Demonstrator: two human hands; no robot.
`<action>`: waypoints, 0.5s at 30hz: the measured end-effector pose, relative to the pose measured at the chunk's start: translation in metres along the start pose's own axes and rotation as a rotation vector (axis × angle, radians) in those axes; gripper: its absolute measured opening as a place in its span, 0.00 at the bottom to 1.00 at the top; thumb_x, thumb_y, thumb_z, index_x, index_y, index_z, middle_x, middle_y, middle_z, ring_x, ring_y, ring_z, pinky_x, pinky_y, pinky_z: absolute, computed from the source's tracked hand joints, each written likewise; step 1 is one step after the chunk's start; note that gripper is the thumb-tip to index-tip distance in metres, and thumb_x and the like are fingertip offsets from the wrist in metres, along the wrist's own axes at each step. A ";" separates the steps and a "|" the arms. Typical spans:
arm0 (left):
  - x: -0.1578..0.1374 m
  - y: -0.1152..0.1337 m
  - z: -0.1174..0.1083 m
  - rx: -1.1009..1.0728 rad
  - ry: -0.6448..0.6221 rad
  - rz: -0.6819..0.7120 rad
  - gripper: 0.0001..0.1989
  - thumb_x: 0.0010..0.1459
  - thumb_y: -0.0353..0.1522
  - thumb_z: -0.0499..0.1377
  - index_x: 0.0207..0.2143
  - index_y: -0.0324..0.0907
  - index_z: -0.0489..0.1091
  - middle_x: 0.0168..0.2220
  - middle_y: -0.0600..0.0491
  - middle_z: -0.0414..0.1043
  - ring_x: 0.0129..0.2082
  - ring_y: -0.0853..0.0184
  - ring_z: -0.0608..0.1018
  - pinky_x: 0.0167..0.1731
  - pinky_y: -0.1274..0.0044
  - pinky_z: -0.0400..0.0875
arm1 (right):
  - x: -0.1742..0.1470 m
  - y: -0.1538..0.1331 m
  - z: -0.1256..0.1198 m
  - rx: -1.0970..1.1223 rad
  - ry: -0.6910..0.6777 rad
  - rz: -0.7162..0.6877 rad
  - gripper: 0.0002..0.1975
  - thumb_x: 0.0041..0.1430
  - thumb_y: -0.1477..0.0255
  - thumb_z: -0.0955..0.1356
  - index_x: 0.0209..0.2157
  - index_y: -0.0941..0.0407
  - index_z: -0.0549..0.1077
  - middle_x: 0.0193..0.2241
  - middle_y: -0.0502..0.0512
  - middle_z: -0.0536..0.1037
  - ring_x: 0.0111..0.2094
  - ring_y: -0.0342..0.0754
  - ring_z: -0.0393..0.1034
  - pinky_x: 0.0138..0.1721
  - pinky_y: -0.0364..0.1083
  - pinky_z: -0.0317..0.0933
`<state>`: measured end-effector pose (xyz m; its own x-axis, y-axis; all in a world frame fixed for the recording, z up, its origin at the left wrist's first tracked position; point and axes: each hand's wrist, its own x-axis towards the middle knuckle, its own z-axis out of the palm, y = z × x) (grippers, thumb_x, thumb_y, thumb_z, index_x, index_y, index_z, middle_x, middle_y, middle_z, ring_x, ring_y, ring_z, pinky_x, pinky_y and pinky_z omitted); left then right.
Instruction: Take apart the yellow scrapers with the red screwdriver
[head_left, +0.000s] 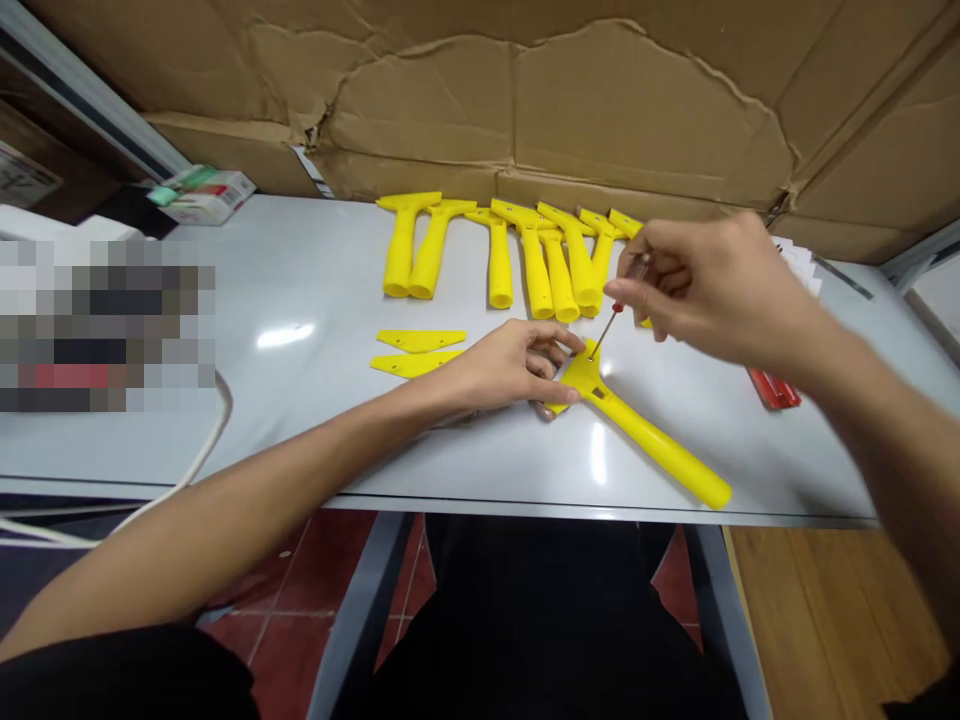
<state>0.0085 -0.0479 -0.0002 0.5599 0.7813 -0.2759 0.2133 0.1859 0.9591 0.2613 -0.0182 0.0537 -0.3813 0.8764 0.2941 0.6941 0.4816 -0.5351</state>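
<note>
A yellow scraper (651, 432) lies on the table, its handle slanting toward the front edge at right. My left hand (517, 368) is closed on the scraper's head, fingers at its far side and thumb at the near side. Above it, my right hand (697, 285) grips a small screwdriver (609, 325) with a red collar and thin metal shaft. The screwdriver's tip meets a screw (591, 358) in the scraper head. Two flat yellow blade-shaped pieces (421, 340) lie left of my left hand, one partly hidden by my forearm.
Several yellow scraper handles (536, 262) stand in a row at the back, before a cardboard sheet (427, 105). Red objects (772, 390) lie at right, partly behind my forearm. A small box (214, 195) sits back left. A white cable (206, 445) hangs over the left front edge.
</note>
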 end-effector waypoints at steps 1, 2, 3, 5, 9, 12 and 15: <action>0.000 0.000 0.000 0.003 -0.002 0.000 0.27 0.51 0.27 0.77 0.53 0.39 0.78 0.38 0.52 0.79 0.27 0.68 0.82 0.35 0.70 0.82 | 0.013 0.008 -0.007 -0.019 -0.049 -0.009 0.29 0.58 0.46 0.78 0.38 0.59 0.78 0.25 0.52 0.75 0.32 0.40 0.75 0.40 0.43 0.75; 0.001 0.000 0.000 0.007 -0.006 -0.002 0.27 0.52 0.28 0.77 0.54 0.39 0.77 0.36 0.53 0.79 0.26 0.68 0.82 0.35 0.70 0.82 | 0.025 0.017 -0.013 -0.040 -0.080 -0.026 0.30 0.55 0.45 0.79 0.34 0.60 0.78 0.24 0.51 0.74 0.32 0.39 0.75 0.39 0.42 0.75; 0.001 -0.001 -0.001 0.010 -0.009 -0.005 0.27 0.52 0.29 0.78 0.54 0.40 0.77 0.34 0.54 0.78 0.26 0.67 0.82 0.34 0.70 0.82 | 0.036 0.025 -0.017 -0.066 -0.091 -0.053 0.31 0.53 0.44 0.79 0.31 0.60 0.77 0.23 0.50 0.74 0.32 0.38 0.75 0.39 0.41 0.75; 0.002 -0.002 -0.002 0.014 -0.011 -0.001 0.28 0.53 0.29 0.78 0.55 0.40 0.77 0.30 0.56 0.76 0.27 0.66 0.82 0.34 0.71 0.80 | 0.054 0.032 -0.023 -0.137 -0.103 -0.124 0.32 0.54 0.42 0.77 0.28 0.60 0.77 0.23 0.49 0.75 0.32 0.35 0.75 0.39 0.39 0.74; 0.004 -0.004 -0.004 0.010 -0.036 0.043 0.27 0.52 0.27 0.77 0.54 0.39 0.77 0.31 0.56 0.76 0.29 0.66 0.82 0.33 0.72 0.79 | 0.070 0.004 -0.034 -0.329 -0.382 -0.263 0.29 0.60 0.43 0.73 0.32 0.58 0.81 0.25 0.43 0.76 0.29 0.28 0.72 0.35 0.35 0.67; 0.005 -0.004 -0.004 0.025 -0.059 0.049 0.29 0.53 0.26 0.76 0.57 0.36 0.76 0.31 0.55 0.77 0.29 0.65 0.83 0.34 0.72 0.79 | 0.070 -0.029 -0.045 -0.441 -0.649 -0.284 0.19 0.61 0.52 0.74 0.40 0.54 0.84 0.27 0.39 0.77 0.25 0.24 0.67 0.30 0.33 0.55; 0.006 -0.004 -0.004 0.022 -0.059 0.036 0.31 0.54 0.25 0.76 0.59 0.34 0.74 0.34 0.53 0.78 0.28 0.65 0.83 0.35 0.70 0.79 | 0.062 -0.047 -0.051 -0.457 -0.697 -0.219 0.10 0.62 0.66 0.76 0.44 0.51 0.85 0.30 0.41 0.80 0.26 0.26 0.66 0.30 0.35 0.52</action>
<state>0.0075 -0.0415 -0.0050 0.6132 0.7509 -0.2453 0.2093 0.1450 0.9671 0.2367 0.0135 0.1375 -0.7190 0.6361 -0.2802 0.6820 0.7234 -0.1076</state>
